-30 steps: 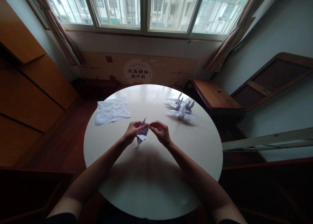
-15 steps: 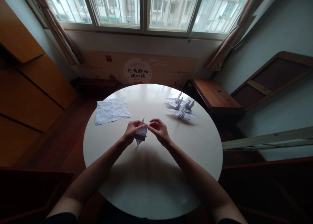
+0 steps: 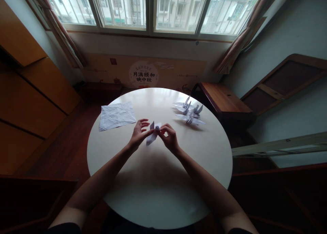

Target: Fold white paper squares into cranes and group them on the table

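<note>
A small folded white paper piece (image 3: 151, 137) is held up between both hands above the middle of the round table. My right hand (image 3: 169, 137) pinches it at its right side, thumb and forefinger together near a small folded tip. On the other side, my left hand (image 3: 139, 135) touches the paper with its thumb, while its other fingers are raised and spread. Several folded paper cranes (image 3: 189, 119) stand close together at the table's back right. A creased white sheet (image 3: 117, 115) lies flat at the back left.
The round white table (image 3: 155, 200) fills the middle. Behind it at the right stands a wooden side table (image 3: 224, 97). Orange cabinets (image 3: 28, 101) are on the left, and a window with curtains is behind.
The folded paper has turned and shifted slightly right and up. My left fingers have spread away from it, leaving the thumb touching. My right hand has moved a little, with its fingers more curled.
</note>
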`<state>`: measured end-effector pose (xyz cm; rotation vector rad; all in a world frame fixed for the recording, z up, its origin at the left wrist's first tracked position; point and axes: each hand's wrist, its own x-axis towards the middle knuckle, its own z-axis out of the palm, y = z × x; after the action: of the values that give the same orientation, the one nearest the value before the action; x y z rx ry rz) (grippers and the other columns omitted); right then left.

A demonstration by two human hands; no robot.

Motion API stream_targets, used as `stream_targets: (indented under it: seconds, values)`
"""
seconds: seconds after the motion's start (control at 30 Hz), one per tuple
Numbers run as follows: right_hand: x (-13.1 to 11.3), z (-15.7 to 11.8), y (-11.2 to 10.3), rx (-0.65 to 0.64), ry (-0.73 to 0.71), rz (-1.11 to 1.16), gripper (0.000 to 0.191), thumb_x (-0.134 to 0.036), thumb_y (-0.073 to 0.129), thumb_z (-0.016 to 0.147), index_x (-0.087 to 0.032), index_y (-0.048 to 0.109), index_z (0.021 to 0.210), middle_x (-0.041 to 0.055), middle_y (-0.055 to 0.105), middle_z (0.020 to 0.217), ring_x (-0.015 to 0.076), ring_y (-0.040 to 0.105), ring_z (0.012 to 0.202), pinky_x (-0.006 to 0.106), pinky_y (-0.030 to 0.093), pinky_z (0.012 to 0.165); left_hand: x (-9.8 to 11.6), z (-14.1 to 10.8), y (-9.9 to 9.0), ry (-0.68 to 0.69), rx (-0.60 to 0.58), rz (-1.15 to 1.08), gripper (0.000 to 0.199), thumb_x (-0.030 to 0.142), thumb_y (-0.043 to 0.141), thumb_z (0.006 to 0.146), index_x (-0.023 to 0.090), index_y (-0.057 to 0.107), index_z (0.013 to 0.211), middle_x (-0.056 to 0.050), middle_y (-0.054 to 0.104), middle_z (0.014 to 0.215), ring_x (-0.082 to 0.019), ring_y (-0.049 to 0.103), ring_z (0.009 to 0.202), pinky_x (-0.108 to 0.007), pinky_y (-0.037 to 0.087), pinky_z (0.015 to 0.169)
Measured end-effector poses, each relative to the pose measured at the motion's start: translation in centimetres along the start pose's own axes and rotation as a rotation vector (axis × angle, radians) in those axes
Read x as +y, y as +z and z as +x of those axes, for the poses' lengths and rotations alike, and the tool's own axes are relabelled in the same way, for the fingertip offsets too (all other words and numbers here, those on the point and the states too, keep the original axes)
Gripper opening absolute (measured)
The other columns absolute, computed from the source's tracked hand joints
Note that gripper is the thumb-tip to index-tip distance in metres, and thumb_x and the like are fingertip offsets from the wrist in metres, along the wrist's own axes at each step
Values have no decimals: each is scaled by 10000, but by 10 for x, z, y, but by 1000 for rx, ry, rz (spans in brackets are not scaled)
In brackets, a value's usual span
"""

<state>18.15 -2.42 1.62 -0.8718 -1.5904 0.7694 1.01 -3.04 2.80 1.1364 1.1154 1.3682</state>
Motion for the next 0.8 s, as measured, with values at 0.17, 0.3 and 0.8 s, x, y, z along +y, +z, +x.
stream_targets:
  seconds: [0.17,0.3,0.8]
  values:
    - [4,4,-9,162,-38,-111,218,-398,634,849,-226,624,716,27,555,787,164,527,709,323,476,659,-7,3,1,-322,-233,-23,540,518,813,614,110,621,912,-81,665,799,-204,660,755,-280,484,652]
    - [3,-1,-5,-16,-89,-81,122,-363,665,824,-243,670,803,42,585,873,189,577,817,350,500,747,-5,1,3,-236,-320,-66,516,544,766,675,99,672,918,-92,691,814,-202,673,705,-295,499,643]
    - [17,9,1,78,459,420,332,-465,796,642,-168,715,768,20,667,707,133,536,613,280,399,586,-8,-1,2,-101,-321,94,418,499,773,681,99,699,776,-66,662,625,-136,596,545,-238,467,525]
